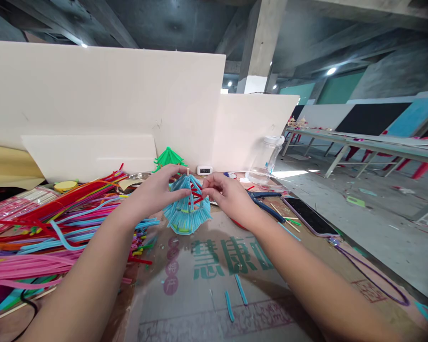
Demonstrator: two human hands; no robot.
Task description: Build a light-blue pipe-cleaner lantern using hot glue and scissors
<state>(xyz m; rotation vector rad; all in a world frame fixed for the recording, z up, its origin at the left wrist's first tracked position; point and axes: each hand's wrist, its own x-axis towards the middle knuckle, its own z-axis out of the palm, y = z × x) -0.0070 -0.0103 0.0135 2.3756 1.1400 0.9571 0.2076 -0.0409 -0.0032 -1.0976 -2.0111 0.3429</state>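
Observation:
A small roof-shaped model (187, 222), made of light blue pipe cleaners, stands on the cardboard in front of me. Red strips show through a gap in its upper right side, and a pale stick tip pokes out at its peak. My left hand (157, 191) grips the model from the left, thumb across its front and fingers behind the top. At its right side, my right hand (228, 194) pinches with thumb and forefinger by the gap; whatever is between those fingertips is hidden. Two short blue pipe-cleaner pieces (229, 306) lie nearer to me.
Bundles of coloured pipe cleaners (39, 259) cover the left side. Behind stand a green roof model (169, 157), a small digital clock (204, 170) and a clear plastic jar (266, 160). Pliers (266, 204) and a phone (309, 216) lie on the right. White boards (103, 95) rise at the back.

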